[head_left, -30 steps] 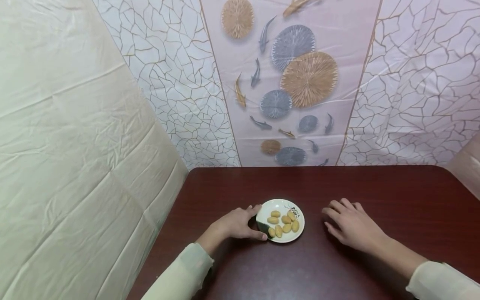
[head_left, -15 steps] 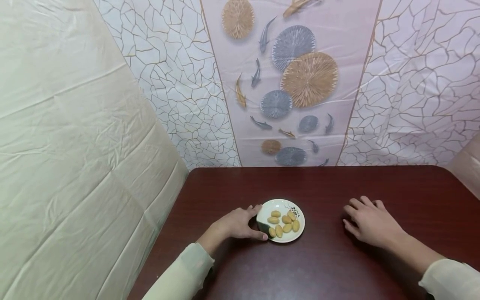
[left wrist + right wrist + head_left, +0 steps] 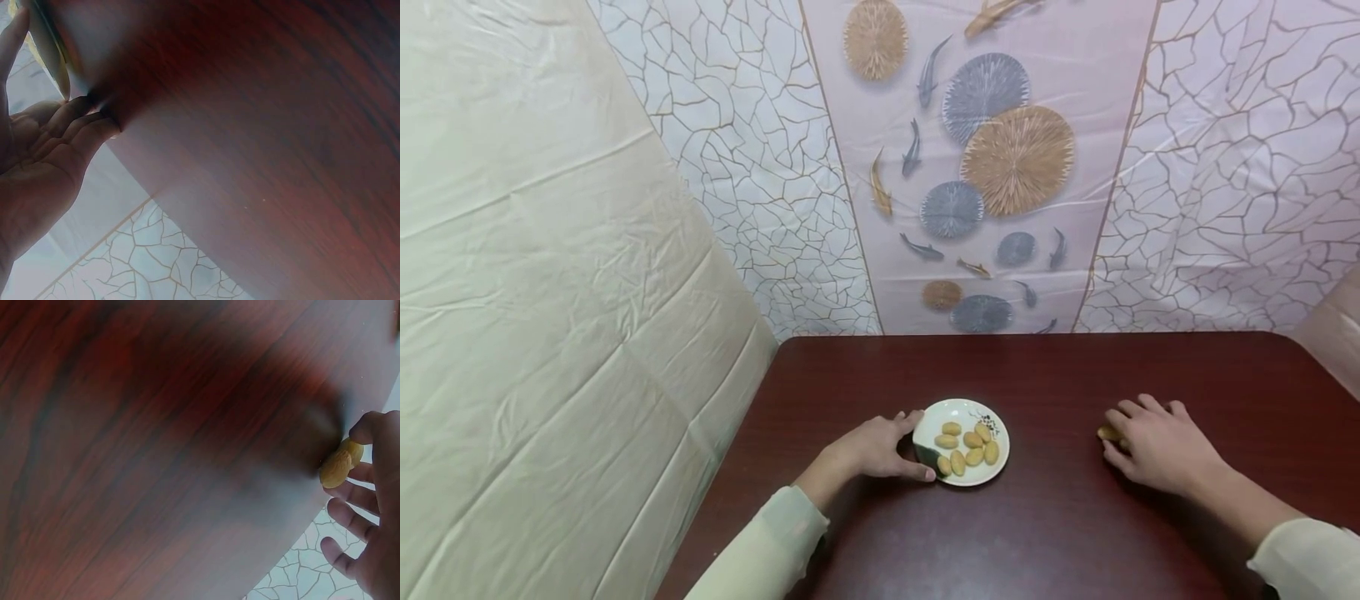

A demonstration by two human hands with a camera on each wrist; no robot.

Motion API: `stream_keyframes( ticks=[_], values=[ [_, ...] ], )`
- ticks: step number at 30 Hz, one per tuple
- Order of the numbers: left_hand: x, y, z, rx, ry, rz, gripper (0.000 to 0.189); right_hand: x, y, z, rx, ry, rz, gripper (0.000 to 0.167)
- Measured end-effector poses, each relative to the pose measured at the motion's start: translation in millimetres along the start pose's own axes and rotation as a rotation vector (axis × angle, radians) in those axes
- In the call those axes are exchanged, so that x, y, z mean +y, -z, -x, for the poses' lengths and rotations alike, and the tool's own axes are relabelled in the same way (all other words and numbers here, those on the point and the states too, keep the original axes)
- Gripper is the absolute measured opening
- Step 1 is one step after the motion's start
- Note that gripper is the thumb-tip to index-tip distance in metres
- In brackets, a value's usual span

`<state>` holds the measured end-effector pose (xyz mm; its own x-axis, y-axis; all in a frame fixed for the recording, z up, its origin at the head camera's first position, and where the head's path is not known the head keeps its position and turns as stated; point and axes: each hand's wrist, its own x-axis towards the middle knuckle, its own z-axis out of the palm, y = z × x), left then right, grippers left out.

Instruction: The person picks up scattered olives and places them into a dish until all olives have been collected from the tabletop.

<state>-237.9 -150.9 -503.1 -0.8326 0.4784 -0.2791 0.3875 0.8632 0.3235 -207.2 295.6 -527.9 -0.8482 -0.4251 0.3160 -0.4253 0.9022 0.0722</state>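
Note:
A small white plate (image 3: 936, 417) with a dark green patch and a dark flower print stands mid-table and bears several yellow oval fruit-like pieces (image 3: 951, 427). My left hand (image 3: 872, 447) rests at its left rim, thumb and fingers spread along the edge. In the left wrist view, that hand (image 3: 44, 147) lies palm-up in frame beside the plate's rim. To the right, my right hand (image 3: 1165, 443) is curled low over the table. Close up in the right wrist view, what look like two yellow oval pieces (image 3: 337, 469) sit between its thumb and index finger, near the tabletop.
The dark red wooden table (image 3: 1037, 533) reaches back to a patterned cloth wall (image 3: 985, 208) with fish and round leaves. A pale cloth wall (image 3: 550, 292) slopes along the left side. Table stretches between the plate and my right hand.
My right hand has moved right, away from the plate, and a yellow oval piece now shows at its fingertips. My left hand and the plate have stayed in place.

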Motion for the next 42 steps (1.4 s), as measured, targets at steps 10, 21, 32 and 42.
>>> stream_keyframes(
  ticks=[10, 21, 32, 42],
  values=[
    [-0.1, 0.2, 0.7, 0.003, 0.001, -0.001, 0.116, -7, -4, -5.1, 0.126, 0.05, -0.009, 0.022],
    [0.8, 0.9, -0.5, 0.008, 0.012, -0.019, 0.117, -28, 10, -20.6, 0.224, 0.115, -0.078, 0.024],
    [4.2, 1.0, -1.3, -0.001, 0.043, -0.023, 0.118, -46, 20, -32.5, 0.286, 0.185, -0.124, 0.028],
    [4.7, 2.9, 0.5, -0.011, 0.049, -0.01, 0.118, -61, 26, -42.4, 0.304, 0.222, -0.169, 0.028]
  ],
)
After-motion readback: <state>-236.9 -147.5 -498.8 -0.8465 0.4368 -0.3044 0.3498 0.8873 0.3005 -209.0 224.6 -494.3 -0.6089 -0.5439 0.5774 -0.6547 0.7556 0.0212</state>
